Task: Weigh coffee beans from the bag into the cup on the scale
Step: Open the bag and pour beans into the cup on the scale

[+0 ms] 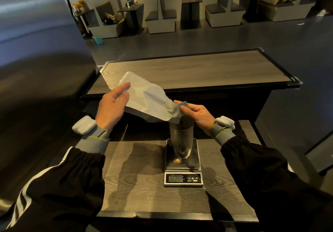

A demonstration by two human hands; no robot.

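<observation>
A silvery-grey coffee bag [146, 98] hangs tilted above the table, its mouth end lowered to the right over a tall metal cup [181, 140]. The cup stands upright on the platform of a small digital scale [183, 174]. My left hand [112, 105] grips the bag's raised rear end. My right hand [197, 113] pinches the bag's crumpled mouth just above the cup's rim. No beans are visible, and the cup's inside is hidden by the bag.
The scale sits on a small wood-grain table [140, 177]. A higher, longer counter [194, 69] runs behind it. A large dark curved surface [39, 69] fills the left. Booth seats and small tables [162, 15] stand far back.
</observation>
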